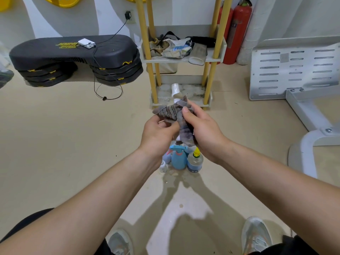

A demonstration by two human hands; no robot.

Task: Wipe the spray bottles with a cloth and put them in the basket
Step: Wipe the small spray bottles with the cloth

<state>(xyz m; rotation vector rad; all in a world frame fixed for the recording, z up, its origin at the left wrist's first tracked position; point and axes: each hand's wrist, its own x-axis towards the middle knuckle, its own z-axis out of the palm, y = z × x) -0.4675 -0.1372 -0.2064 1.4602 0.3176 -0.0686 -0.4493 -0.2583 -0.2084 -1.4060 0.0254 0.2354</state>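
My left hand and my right hand both grip a grey striped cloth, held up in front of me above the floor. The cloth is wrapped over something whose shape I cannot make out. Below my hands a cluster of bottles stands on the floor: a blue spray bottle with a blue trigger, a clear bottle with a yellow nozzle, a small white bottle, and others partly hidden behind. A white bottle lies on the lowest shelf of the rack. No basket is in view.
A yellow-posted shelf rack stands ahead with rags and bags on it. Black stacked step platforms sit at the left with a cable and charger. Red fire extinguishers and a white metal stand are at the right. The floor near the bottles looks wet.
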